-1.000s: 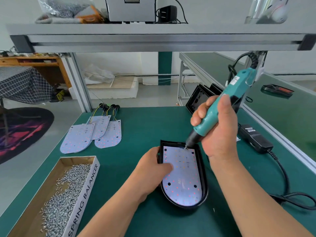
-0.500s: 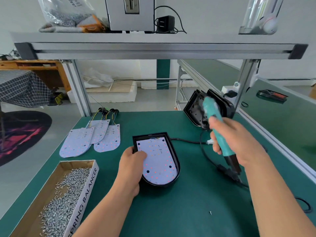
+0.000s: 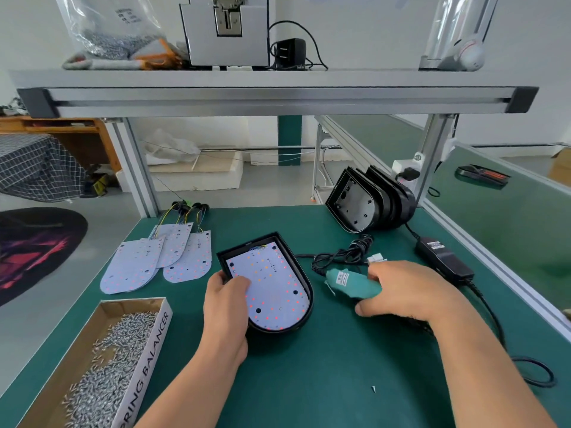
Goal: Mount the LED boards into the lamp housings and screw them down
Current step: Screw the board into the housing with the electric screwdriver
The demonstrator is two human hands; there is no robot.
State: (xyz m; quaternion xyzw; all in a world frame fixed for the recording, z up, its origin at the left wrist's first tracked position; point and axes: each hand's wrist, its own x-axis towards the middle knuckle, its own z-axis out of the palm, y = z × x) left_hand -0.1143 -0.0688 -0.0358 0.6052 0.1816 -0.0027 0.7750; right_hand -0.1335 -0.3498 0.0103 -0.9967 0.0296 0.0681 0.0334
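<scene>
- LED board (image 3: 272,291): white, flat, round-ended, dotted with red and amber emitters. Sits inside the black lamp housing (image 3: 306,288), mid-bench on the green mat (image 3: 309,381), with thin wires bunched at the square end.
- Turned and slid since a second ago: out from under the bit, now angled, rounded end towards the person.
- Left hand (image 3: 227,307): grips the housing's left rim, thumb pressed on the board's face, fingers curled round the edge.
- Electric screwdriver (image 3: 349,282): upright at the board's top edge a second ago, now down on the mat just right of the housing. Smooth teal plastic body, black cord looped behind.
- Right hand (image 3: 408,291): wraps round the screwdriver's body, fingers curled, knuckles up.
- Reads as one screw just driven and driving paused. Dark spots on the board could be open holes or screw heads; cannot tell which.
- Further out: spare LED boards (image 3: 136,270) fanned at left, cardboard box (image 3: 151,366) heaped with small bright screws, one loose screw (image 3: 374,389) near, glossy empty housings (image 3: 370,205) stacked back right.
</scene>
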